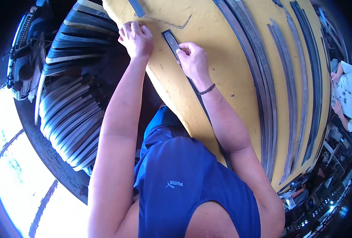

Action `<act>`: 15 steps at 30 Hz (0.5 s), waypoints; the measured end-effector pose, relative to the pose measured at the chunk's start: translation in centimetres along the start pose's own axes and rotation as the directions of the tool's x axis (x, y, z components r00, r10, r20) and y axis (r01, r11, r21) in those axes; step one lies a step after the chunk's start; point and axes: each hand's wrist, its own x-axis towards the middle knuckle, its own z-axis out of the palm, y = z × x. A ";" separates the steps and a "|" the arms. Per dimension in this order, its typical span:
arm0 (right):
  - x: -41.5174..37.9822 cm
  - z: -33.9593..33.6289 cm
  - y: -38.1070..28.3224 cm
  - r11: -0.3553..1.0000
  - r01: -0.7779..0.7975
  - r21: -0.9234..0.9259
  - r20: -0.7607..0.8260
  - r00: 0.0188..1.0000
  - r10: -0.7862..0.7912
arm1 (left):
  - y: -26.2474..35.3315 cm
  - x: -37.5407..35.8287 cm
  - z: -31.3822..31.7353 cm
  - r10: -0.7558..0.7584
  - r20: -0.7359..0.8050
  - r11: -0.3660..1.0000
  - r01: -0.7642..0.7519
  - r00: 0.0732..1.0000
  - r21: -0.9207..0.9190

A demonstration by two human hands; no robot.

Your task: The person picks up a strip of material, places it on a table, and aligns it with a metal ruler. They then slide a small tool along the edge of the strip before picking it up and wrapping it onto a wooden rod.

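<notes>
Touching the dark strip [171,39] with your right hand [194,63] — long axis running toward you; left hand [137,39] apart, farther off — cannot tell whether either grips.

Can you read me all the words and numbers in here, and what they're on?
"PUMA": on the blue top, upside down from here, beside a leaping-cat sign.
Dark marks on the other person's white top: too small and blurred to tell if they're words.
I can't read any others.
</notes>
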 end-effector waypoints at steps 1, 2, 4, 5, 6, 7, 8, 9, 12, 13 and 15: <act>0.0 0.0 -0.1 1.000 0.000 0.002 -0.001 1.000 0.000 | 0.0 0.0 0.0 -0.001 0.003 1.000 0.001 1.000 0.009; 0.0 0.1 -0.1 1.000 -0.001 0.004 0.000 1.000 0.001 | 0.0 0.0 0.0 -0.003 0.007 1.000 0.003 1.000 0.018; -0.1 0.1 0.1 0.999 0.006 0.035 -0.001 1.000 -0.006 | 0.0 0.1 0.1 -0.014 0.019 0.999 0.013 1.000 0.043; 0.0 0.2 0.2 0.999 0.011 0.051 -0.001 1.000 -0.011 | 0.0 0.1 0.1 -0.019 0.024 0.998 0.018 1.000 0.056; 0.0 0.2 0.1 0.999 0.009 0.048 0.001 1.000 -0.009 | 0.0 0.1 0.0 -0.020 0.024 0.998 0.019 0.999 0.055; 0.0 0.2 0.0 0.999 0.008 0.046 0.001 1.000 -0.008 | 0.0 0.1 0.0 -0.021 0.025 0.998 0.020 0.999 0.054; 0.0 0.1 0.0 0.999 0.006 0.044 0.001 1.000 -0.006 | 0.1 0.1 0.0 -0.020 0.025 0.998 0.019 0.999 0.052; 0.0 0.2 0.0 0.999 0.007 0.039 -0.005 1.000 -0.006 | 0.1 0.2 -0.1 -0.024 0.033 0.998 0.022 0.999 0.054; 0.1 0.2 0.1 1.000 0.008 0.029 -0.018 1.000 -0.007 | 0.2 0.2 -0.2 -0.033 0.052 0.998 0.029 0.998 0.058; 0.0 0.2 0.1 1.000 0.008 0.028 -0.017 1.000 -0.008 | 0.2 0.2 -0.2 -0.034 0.057 0.998 0.030 0.998 0.061; 0.0 0.2 0.1 1.000 0.007 0.028 -0.014 1.000 -0.007 | 0.2 0.2 -0.2 -0.034 0.064 0.998 0.030 0.997 0.062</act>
